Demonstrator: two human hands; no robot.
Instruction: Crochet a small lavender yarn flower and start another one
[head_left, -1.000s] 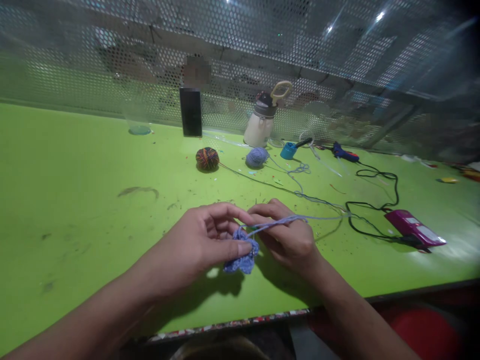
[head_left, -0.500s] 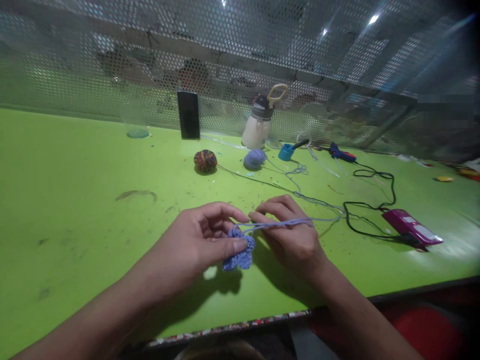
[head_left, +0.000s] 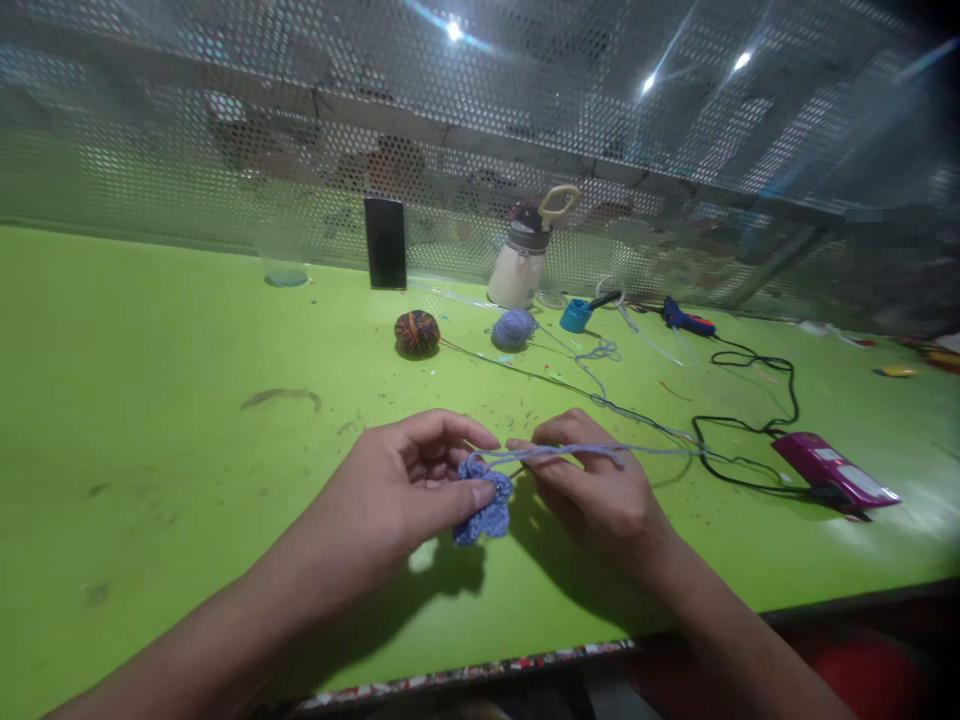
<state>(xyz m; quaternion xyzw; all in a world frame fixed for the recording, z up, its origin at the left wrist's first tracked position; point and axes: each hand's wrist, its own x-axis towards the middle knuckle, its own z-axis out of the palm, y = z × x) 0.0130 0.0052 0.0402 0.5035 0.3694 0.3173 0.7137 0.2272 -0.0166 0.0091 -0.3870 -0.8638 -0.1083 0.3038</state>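
Note:
My left hand (head_left: pixel 409 480) pinches a small blue-purple crocheted flower (head_left: pixel 491 518) between thumb and fingers, its petals hanging below the thumb. Close by on the right, my right hand (head_left: pixel 596 485) is closed on a thin crochet hook (head_left: pixel 516 472), mostly hidden by the fingers, with its shaft reaching toward the flower. Strands of blue-purple yarn (head_left: pixel 555 452) run from the flower's top edge across the right hand's fingers. One loose end lies over that hand, while another strand stretches away to the right.
Behind the hands on the green table (head_left: pixel 172 400) sit a multicoloured yarn ball (head_left: pixel 417 333) and a blue-purple yarn ball (head_left: pixel 513 328). Farther back stand a phone (head_left: pixel 385 243), a bottle (head_left: pixel 517 265) and a blue tape roll (head_left: pixel 576 316). A glue gun (head_left: pixel 688 318) and magenta pouch (head_left: pixel 834 468) are right.
The whole view has shifted slightly, so the table's things appear lower and more to the right. My right hand is a little farther from the flower, and more of the hook's shaft shows.

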